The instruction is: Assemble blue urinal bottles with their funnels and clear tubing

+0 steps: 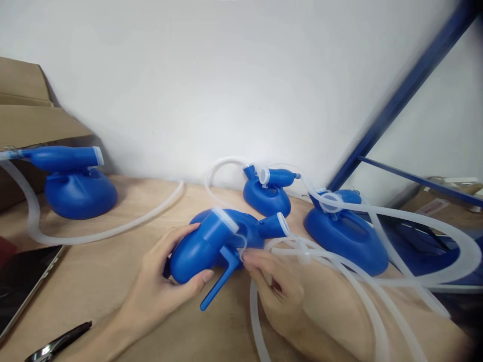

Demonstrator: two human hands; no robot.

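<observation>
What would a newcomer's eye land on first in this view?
Likely the blue, white-rimmed part at front centre, with the left hand around it and the right hand close beside it. Around it sit three blue bottles: left, back centre and right. Pale tubing also stands out, looping widely across the right side.

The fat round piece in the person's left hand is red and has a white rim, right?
Not quite: the fat round piece in the left hand is blue, not red. The head view shows it. It does have a white rim, just as you said.
</observation>
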